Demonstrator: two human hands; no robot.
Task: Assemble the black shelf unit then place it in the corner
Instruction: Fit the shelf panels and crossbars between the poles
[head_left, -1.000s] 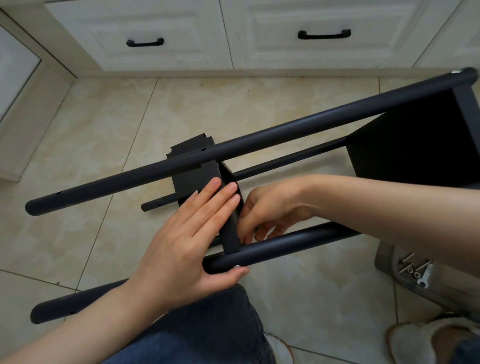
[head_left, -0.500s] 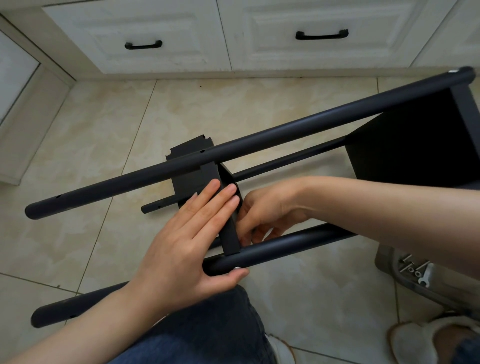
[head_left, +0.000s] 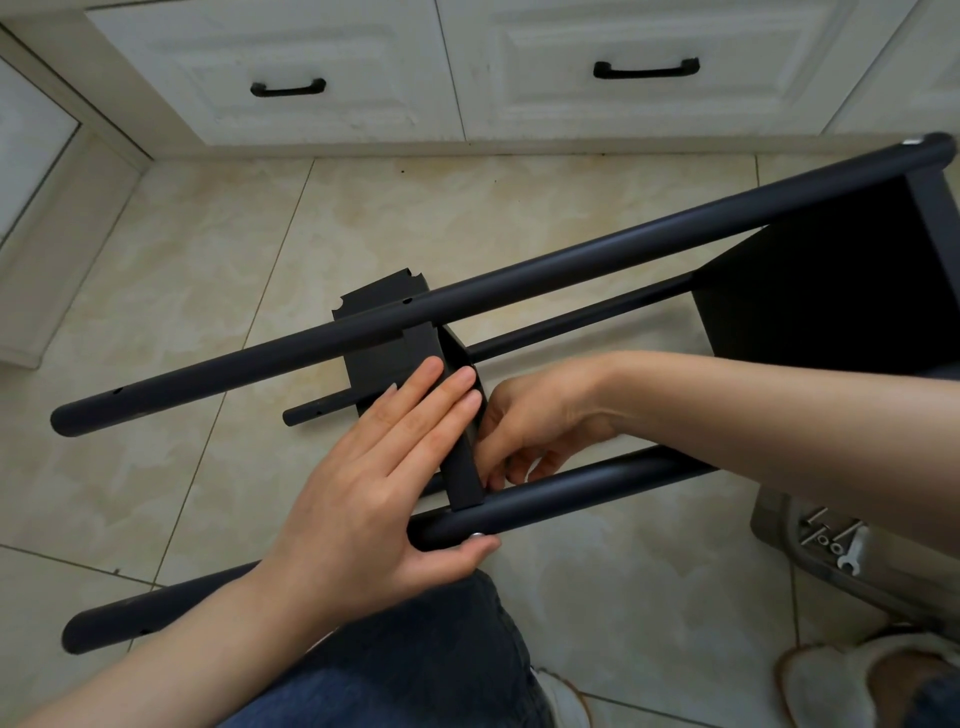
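Observation:
The black shelf unit lies on its side over my lap, with an upper pole (head_left: 519, 291), a lower pole (head_left: 571, 493) and a thin rear pole (head_left: 571, 317). One shelf panel (head_left: 831, 291) sits fixed at the right end. A middle shelf panel (head_left: 387, 353) stands between the poles. My left hand (head_left: 374, 493) presses straight fingers flat on this panel, its thumb against a silver screw head (head_left: 476, 534) on the lower pole. My right hand (head_left: 535, 426) curls its fingers at the panel's lower right corner and pinches there; the fingertips are hidden.
A grey tray (head_left: 779, 525) at the right holds loose screws, washers and a small wrench (head_left: 852, 553). White cabinet drawers (head_left: 623, 104) run along the back, a cabinet corner juts at the left. My jeans knee and slippered foot (head_left: 841, 680) are at the bottom.
The right hand's fingers have shifted slightly at the panel's corner. The shelf unit and the left hand have kept their places.

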